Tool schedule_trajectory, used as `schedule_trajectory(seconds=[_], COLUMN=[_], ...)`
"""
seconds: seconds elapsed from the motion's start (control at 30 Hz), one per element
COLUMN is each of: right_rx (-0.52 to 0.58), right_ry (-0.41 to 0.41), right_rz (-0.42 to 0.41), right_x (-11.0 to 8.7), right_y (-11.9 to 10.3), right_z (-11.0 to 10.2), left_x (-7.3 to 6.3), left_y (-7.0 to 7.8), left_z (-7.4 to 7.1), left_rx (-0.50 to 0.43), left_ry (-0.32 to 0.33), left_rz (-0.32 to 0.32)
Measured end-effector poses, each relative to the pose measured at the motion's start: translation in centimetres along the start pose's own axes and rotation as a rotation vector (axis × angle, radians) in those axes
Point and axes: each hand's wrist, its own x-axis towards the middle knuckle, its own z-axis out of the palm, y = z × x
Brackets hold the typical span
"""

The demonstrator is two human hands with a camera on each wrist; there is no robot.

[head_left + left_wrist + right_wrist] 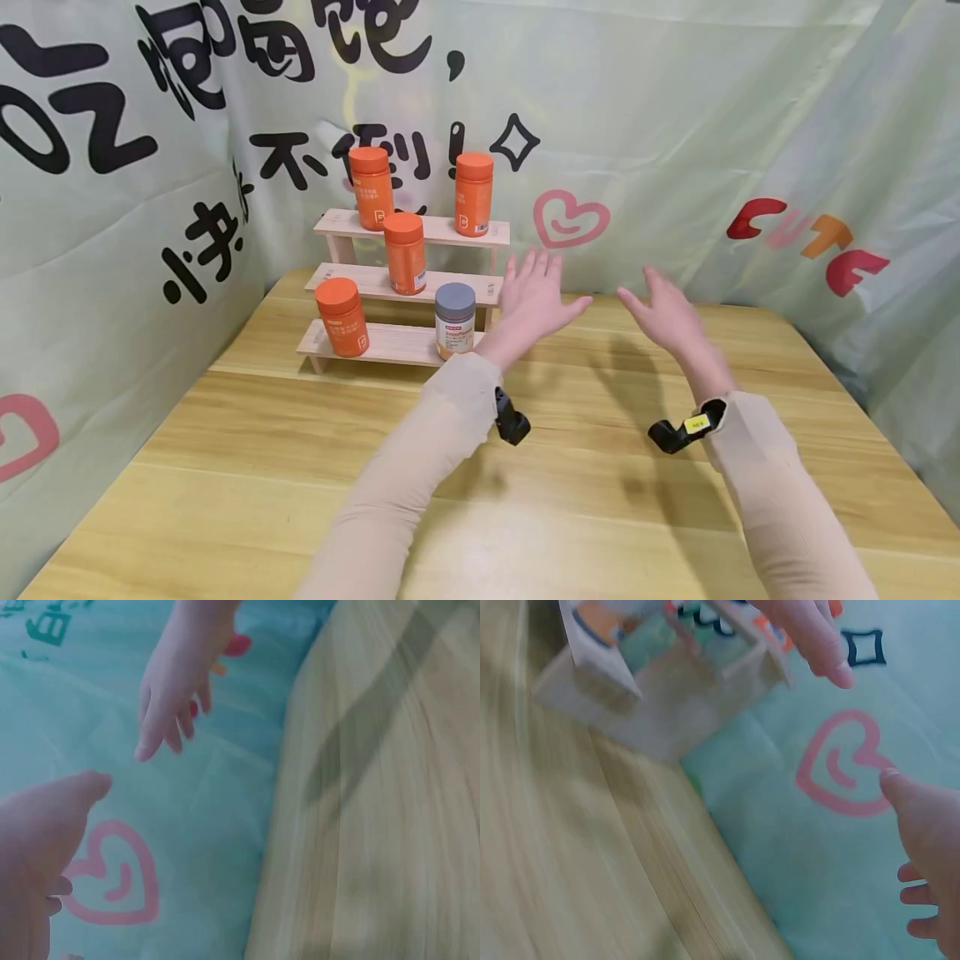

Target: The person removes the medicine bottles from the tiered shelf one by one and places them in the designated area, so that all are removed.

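Note:
Both hands hover over the table, apart from each other and holding nothing. My left hand [534, 298], fingers and thumb spread, is just right of a three-tier wooden display stand [401, 343]. To its right is my right hand [666, 317], thumb apart from straight fingers. On the top tier stand two orange bottles, one left [372, 190] and one right [473, 196]. The middle tier bears another orange bottle [406, 254]. On the lowest tier are an orange bottle [342, 318] and a grey-capped bottle [455, 317] with a white label, nearest my left forearm.
The wooden table [247, 467] meets a pale printed cloth [660, 133] at the back and sides. Black wrist cameras sit on the left wrist [512, 418] and the right wrist [686, 429]. The stand's side panel [660, 720] shows in the right wrist view.

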Motion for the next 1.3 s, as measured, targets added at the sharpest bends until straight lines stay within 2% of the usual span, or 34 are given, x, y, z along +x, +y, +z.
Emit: schedule_trajectory(seconds=[0.17,0.3,0.43,0.67,0.83,1.0,1.13,1.23,1.3], right_rx=[0.242,0.394,0.452,0.517,0.560,0.577,0.594,0.607,0.606], right_ry=[0.015,-0.005,-0.046,-0.094,-0.113,-0.200,-0.240,-0.264,-0.277], right_rz=[-0.022,-0.067,-0.129,-0.179,-0.194,-0.208,-0.215,-0.210,-0.206], right_x=[-0.9,-1.2,-1.3,-1.7,-1.6,-1.7,-1.9,-1.9,-1.8], right_y=[-1.5,-2.6,-3.8,-6.1,-7.3,-8.4,-9.0,-9.4,-9.6], right_z=[0.6,1.5,2.7,4.6,6.4,8.1,9.2,9.8,10.2], left_x=[-1.9,-3.8,-5.6,-8.5,-10.4,-12.3,-13.2,-14.0,-14.5], left_y=[-0.8,-1.8,-3.4,-7.3,-11.1,-15.8,-19.6,-22.2,-24.0], left_z=[-1.7,-3.2,-4.5,-6.3,-6.7,-6.3,-6.2,-6.0,-5.6], left_rx=[-0.090,-0.256,-0.406,-0.530,-0.614,-0.637,-0.691,-0.735,-0.756], left_ry=[0.095,0.159,0.209,0.293,0.371,0.470,0.470,0.436,0.417], left_rz=[0.081,0.110,0.106,0.088,0.088,0.061,-0.035,-0.130,-0.172])
